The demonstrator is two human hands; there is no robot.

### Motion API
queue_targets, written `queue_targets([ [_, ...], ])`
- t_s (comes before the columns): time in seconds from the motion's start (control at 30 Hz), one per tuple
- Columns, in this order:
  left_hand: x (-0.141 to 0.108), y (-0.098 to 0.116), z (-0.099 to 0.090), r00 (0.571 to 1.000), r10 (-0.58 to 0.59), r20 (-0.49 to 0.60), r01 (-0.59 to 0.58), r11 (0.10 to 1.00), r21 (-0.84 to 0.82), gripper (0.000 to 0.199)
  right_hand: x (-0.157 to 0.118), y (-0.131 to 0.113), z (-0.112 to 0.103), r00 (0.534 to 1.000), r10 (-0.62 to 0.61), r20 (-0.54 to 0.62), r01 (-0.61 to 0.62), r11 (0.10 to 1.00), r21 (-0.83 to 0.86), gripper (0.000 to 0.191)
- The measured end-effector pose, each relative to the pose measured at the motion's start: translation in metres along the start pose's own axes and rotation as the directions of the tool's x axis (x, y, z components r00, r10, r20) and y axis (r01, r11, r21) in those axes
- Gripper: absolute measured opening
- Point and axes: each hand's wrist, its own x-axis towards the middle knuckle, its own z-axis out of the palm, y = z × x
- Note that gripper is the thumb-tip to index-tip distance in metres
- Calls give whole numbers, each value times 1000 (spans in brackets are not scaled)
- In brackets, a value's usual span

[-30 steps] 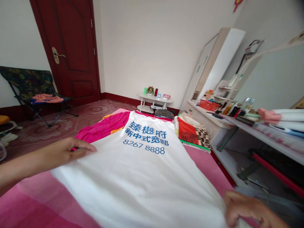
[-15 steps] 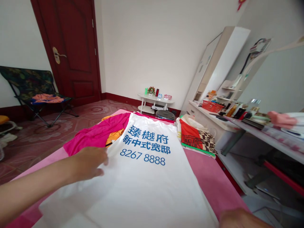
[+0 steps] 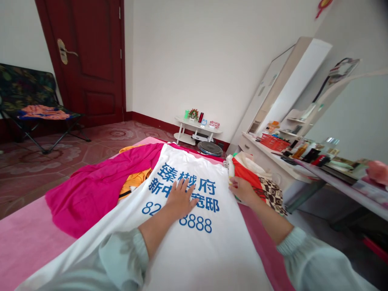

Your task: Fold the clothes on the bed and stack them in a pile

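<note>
A white shirt (image 3: 200, 254) with blue characters and numbers lies spread over the pink surface (image 3: 21, 242). My left hand (image 3: 180, 200) rests flat on the print, fingers spread. At the shirt's upper right edge is my right hand (image 3: 242, 190), its thumb and fingers bent together at the fabric; whether cloth is between them is hard to make out. A magenta garment (image 3: 93, 190) lies to the left, with an orange one (image 3: 135, 184) partly beneath it. Folded red, white and patterned cloths (image 3: 269, 192) sit just beyond my right hand.
A folding chair (image 3: 27, 89) with clothing stands at the left by a dark red door (image 3: 91, 60). A low white table (image 3: 197, 124) is at the far wall. Along the right, a dressing table (image 3: 303, 171) bears a red basket (image 3: 274, 142) and bottles.
My left hand has moved right and forward onto the print. My right hand has come up from the bottom right corner to the shirt's upper right edge. The magenta garment spreads further left and nearer.
</note>
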Motion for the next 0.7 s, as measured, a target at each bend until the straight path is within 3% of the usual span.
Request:
queue_targets([
  [0.2, 0, -1, -1, 1000, -1, 9, 1, 999, -34, 68, 56, -8, 31, 986, 169, 3, -168, 979, -118, 42],
  [0.37, 1, -1, -3, 1000, -5, 10, 6, 999, -42, 68, 70, -26, 51, 972, 232, -37, -234, 966, -106, 48],
  [0.43, 1, -1, -3, 1000, -5, 9, 5, 999, -45, 68, 64, -45, 62, 989, 130, -66, -137, 985, -102, 45],
  [0.5, 1, -1, -2, 1000, -6, -3, 6, 999, -47, 68, 51, -67, 73, 994, -112, -15, 110, 990, -94, 42],
  [0.57, 1, -1, -2, 1000, -7, -15, 6, 999, -48, 68, 37, -85, 82, 935, -351, 54, 353, 935, -43, 35],
  [0.6, 1, -1, -1, 1000, -7, -21, 6, 999, -47, 68, 32, -91, 83, 909, -414, 58, 415, 910, -10, 33],
  [0.7, 0, 0, -1, 999, -4, -33, 3, 999, -52, 68, 24, -93, 80, 921, -379, -87, 382, 924, 18, 34],
])
